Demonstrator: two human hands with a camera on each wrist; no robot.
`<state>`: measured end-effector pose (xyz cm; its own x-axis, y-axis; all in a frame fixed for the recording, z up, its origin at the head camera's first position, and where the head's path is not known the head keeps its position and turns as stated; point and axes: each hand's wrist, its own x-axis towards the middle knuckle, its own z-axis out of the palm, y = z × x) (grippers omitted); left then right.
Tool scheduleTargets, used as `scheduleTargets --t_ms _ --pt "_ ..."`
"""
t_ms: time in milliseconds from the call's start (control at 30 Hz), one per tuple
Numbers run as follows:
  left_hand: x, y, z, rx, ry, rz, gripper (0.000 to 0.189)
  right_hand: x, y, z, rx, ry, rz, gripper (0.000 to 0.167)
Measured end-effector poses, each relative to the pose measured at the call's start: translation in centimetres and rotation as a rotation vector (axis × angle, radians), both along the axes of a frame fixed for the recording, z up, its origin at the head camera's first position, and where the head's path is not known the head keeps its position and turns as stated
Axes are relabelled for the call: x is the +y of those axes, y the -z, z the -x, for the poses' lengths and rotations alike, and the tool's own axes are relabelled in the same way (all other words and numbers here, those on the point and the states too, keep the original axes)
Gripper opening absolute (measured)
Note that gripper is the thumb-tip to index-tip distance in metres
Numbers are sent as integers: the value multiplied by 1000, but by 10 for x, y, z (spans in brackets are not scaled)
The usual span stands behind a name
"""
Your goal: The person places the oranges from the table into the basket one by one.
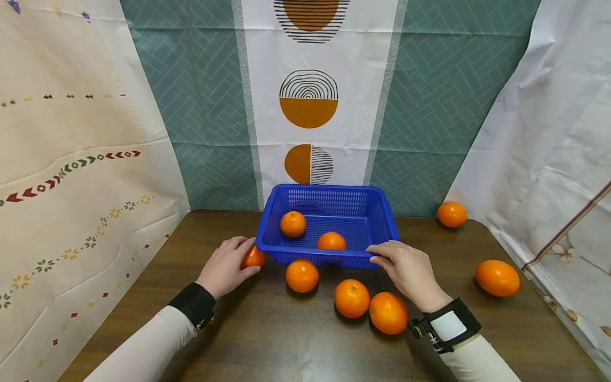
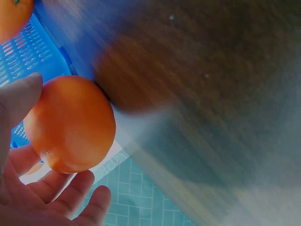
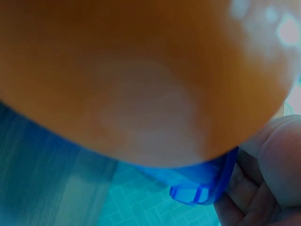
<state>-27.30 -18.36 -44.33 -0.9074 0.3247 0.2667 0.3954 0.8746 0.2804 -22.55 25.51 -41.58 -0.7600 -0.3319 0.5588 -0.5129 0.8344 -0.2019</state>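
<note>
My left hand (image 1: 228,268) holds an orange (image 1: 254,257) at the front left corner of a blue plastic basket (image 1: 334,258). In the left wrist view the thumb is on one side of that orange (image 2: 70,125) and the fingers curl about the other. At the basket's front right, my right hand (image 1: 406,269) pinches the rim between thumb and fingers. Inside the basket lie two oranges, one at the left (image 1: 293,224) and one near the front wall (image 1: 331,241). A large blurred orange (image 3: 141,94) hides much of the right wrist view.
Just before the basket sits an orange (image 1: 302,275). Two more, one rounder (image 1: 352,298) and one larger (image 1: 389,313), lie close together near my right wrist. On the table's right side are another two (image 1: 452,214), (image 1: 497,278). Patterned cloth (image 1: 310,143) hangs behind the wooden table (image 1: 286,345).
</note>
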Motion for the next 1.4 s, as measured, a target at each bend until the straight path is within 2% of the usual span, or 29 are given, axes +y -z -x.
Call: scheduleTargets --t_ms 500,967,1400 --pt "1 0 -1 -4 4 -17 72 1 1 1 -6 3 -6 22" --pt "2 -5 -4 -2 13 -10 69 1 1 0 -7 1 -8 22" --pt "0 -1 -2 1 13 -25 71 1 0 1 -13 0 -4 22"
